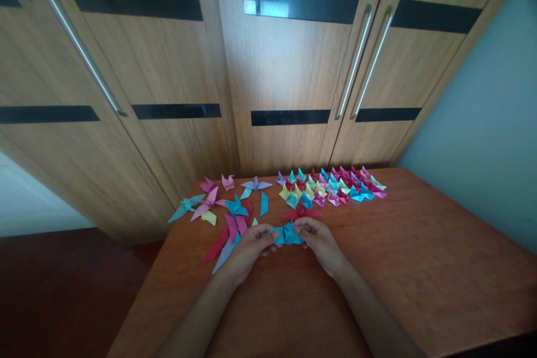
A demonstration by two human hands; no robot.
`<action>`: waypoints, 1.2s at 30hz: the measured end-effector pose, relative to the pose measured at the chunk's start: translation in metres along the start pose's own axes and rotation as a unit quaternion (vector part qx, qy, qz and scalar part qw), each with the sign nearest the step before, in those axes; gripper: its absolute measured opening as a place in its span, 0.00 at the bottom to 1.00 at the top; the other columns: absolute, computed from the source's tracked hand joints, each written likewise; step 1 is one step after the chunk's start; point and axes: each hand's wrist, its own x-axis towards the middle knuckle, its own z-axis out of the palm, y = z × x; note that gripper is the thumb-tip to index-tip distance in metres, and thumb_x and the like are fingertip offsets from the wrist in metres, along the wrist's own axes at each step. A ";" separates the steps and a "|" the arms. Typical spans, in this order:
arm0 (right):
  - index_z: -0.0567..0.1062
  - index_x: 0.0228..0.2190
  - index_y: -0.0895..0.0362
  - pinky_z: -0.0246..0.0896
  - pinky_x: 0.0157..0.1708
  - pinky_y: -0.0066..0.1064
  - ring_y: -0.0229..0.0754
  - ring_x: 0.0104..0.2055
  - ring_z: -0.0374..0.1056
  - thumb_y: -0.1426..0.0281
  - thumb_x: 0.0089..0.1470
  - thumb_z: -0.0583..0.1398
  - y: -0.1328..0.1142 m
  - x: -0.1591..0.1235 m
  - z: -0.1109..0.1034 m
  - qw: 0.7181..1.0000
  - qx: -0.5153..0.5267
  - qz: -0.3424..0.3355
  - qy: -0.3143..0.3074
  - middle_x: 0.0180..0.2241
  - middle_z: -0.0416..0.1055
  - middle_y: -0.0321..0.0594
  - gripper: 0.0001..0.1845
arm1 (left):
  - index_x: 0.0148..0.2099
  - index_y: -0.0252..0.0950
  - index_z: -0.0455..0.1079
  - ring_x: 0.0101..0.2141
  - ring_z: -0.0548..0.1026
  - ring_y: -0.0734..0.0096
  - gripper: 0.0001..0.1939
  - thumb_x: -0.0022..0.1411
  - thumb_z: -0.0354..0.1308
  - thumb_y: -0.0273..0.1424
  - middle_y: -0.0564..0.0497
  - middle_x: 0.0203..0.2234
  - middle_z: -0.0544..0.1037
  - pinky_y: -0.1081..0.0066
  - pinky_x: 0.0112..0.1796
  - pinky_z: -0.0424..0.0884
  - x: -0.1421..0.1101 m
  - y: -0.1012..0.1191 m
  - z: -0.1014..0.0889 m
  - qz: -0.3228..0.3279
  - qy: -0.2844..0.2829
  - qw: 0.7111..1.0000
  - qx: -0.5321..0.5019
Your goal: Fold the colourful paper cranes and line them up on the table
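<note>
Between my two hands is a blue folded paper piece (287, 234), probably an origami crane, held over the table. My left hand (253, 246) pinches its left end between thumb and fingers. At its right end my right hand (318, 239) grips it the same way. Just beyond it lies a red origami crane (302, 212) with spread wings. Left of my left hand, several loose folded pieces lie in a heap, among them a red one (215, 247) and a lilac one (224, 255). My fingers hide parts of the blue piece.
On the wooden table (398, 268), rows of small colourful origami pieces (331, 185) stand at the back right. A blue crane (236, 206), a pink crane (208, 201) and a lilac crane (255, 184) lie back left. Wardrobe doors (289, 67) rise behind the table; a wall (482, 140) is at right.
</note>
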 end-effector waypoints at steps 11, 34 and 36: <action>0.73 0.37 0.55 0.61 0.39 0.34 0.44 0.39 0.66 0.57 0.54 0.56 -0.011 -0.002 -0.001 0.966 -0.153 -0.145 0.148 0.38 0.72 0.42 0.16 | 0.31 0.33 0.69 0.25 0.68 0.75 0.15 0.55 0.58 0.42 0.50 0.25 0.73 0.78 0.23 0.57 0.003 -0.001 -0.002 0.008 0.038 0.998 0.049; 0.70 0.24 0.56 0.49 0.26 0.26 0.38 0.26 0.64 0.62 0.56 0.51 -0.013 -0.003 -0.033 0.758 -0.566 -0.191 0.262 0.24 0.70 0.40 0.15 | 0.29 0.33 0.68 0.24 0.67 0.75 0.19 0.56 0.55 0.46 0.52 0.22 0.72 0.78 0.22 0.56 0.004 -0.007 0.006 0.016 0.056 0.993 0.098; 0.70 0.25 0.56 0.47 0.25 0.26 0.38 0.26 0.65 0.61 0.56 0.52 -0.019 -0.004 -0.047 0.736 -0.587 -0.176 0.287 0.25 0.71 0.40 0.15 | 0.30 0.33 0.69 0.24 0.67 0.75 0.19 0.57 0.54 0.46 0.51 0.23 0.73 0.78 0.22 0.56 0.004 -0.006 0.007 0.014 0.050 0.993 0.106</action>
